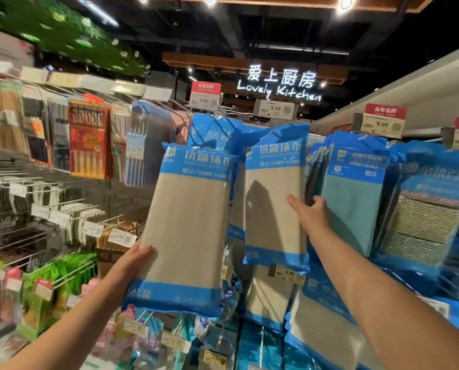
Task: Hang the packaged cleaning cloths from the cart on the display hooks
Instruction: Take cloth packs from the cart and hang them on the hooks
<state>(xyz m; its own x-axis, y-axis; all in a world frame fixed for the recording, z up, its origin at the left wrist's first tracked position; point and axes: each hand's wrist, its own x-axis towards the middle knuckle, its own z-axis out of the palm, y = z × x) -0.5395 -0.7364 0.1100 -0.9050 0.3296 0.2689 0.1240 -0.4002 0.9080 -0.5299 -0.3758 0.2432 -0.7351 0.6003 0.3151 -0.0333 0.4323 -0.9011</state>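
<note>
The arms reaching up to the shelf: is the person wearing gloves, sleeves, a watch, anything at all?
Nothing shows. Both forearms are bare from the lower frame edge to the wrist, with no sleeve in view. The left hand and right hand have no gloves, and no watch, bracelet or ring can be seen. Fingernails look short and plain.

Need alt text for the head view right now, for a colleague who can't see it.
The left hand holds up a beige cleaning-cloth pack with blue bands toward the display, while the right hand rests on a matching pack already hanging. Teal cloth packs hang to the right, under 9.99 price tags.
</note>
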